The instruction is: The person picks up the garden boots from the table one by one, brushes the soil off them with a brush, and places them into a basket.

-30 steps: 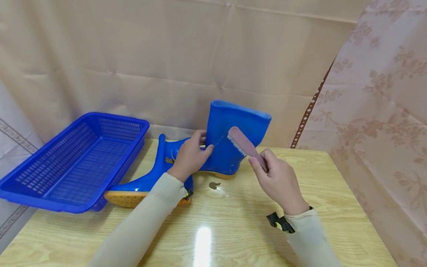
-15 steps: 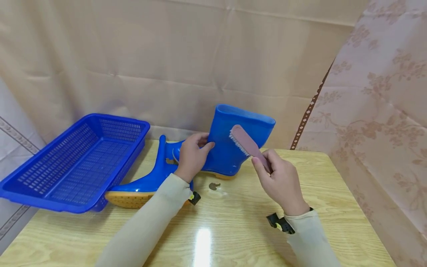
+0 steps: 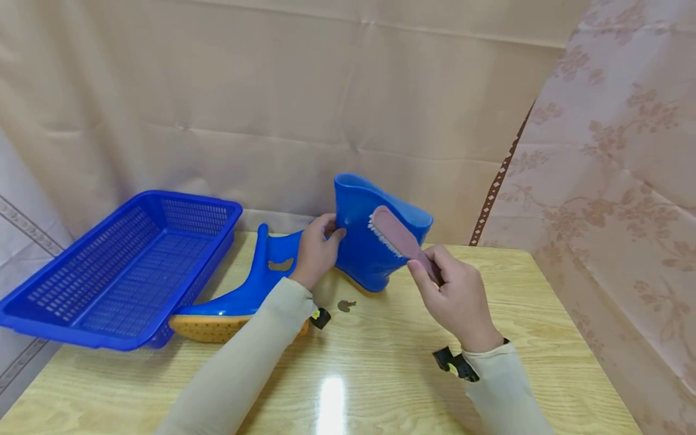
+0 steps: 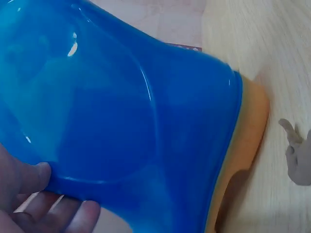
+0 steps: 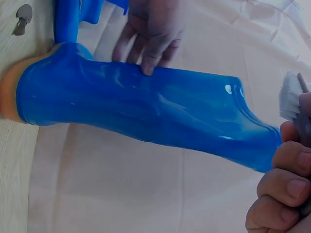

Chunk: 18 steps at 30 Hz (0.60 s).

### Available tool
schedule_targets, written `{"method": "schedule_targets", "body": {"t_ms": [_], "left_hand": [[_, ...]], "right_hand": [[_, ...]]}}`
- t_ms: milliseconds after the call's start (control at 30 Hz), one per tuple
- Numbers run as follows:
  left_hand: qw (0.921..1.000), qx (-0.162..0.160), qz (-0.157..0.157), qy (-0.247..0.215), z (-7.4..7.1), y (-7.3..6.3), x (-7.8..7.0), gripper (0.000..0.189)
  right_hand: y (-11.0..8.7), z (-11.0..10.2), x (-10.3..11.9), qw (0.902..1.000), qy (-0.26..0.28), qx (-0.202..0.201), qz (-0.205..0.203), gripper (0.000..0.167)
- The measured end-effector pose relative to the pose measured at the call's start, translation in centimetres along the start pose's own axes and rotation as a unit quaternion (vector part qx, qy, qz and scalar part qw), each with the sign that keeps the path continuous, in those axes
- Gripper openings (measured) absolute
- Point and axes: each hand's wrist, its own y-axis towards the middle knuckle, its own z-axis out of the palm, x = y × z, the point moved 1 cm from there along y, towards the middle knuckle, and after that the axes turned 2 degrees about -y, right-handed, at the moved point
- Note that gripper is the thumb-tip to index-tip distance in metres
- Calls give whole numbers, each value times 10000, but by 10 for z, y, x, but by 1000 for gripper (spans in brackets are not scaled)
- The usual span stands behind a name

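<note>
A blue rubber boot (image 3: pixel 364 241) with an orange sole stands upright on the table, slightly tilted. My left hand (image 3: pixel 317 248) pinches the edge of its shaft, the thumb (image 4: pixel 29 177) on the near face and the fingers behind, as the left wrist view shows. In my right hand (image 3: pixel 454 290) is the handle of a pink brush (image 3: pixel 396 232) with white bristles. The bristles (image 5: pixel 290 96) appear apart from the boot in the right wrist view. A second blue boot (image 3: pixel 255 284), with a tan patch on its shaft, stands left of my left hand, partly hidden by the forearm.
At the left stands a blue plastic basket (image 3: pixel 201 272) with mesh walls, beside the second boot's toe. A brown mark or lump (image 3: pixel 345 306) lies on the wooden table (image 3: pixel 413 374) before the held boot. A beige cloth (image 3: pixel 261 109) hangs behind.
The held boot has turned, its top edge shifting left and down so the opening shows more. The second boot's tan patch shows more fully. The brush has barely moved.
</note>
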Motion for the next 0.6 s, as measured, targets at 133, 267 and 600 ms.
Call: {"method": "schedule_targets", "body": {"t_ms": [133,267,600], "left_hand": [[9996,216,-180,-25,3,0,9,31],[9987,332,-299,-227,5,0,14,35],[9960,332,-570,-602,5,3,19,34]], "right_hand": [[0,0,0,9999,-68,-151,21,13],[2,-2,-1,9948,60,-989,233,22],[3,-5,-14,9759,-478,-756,1988,31]]}}
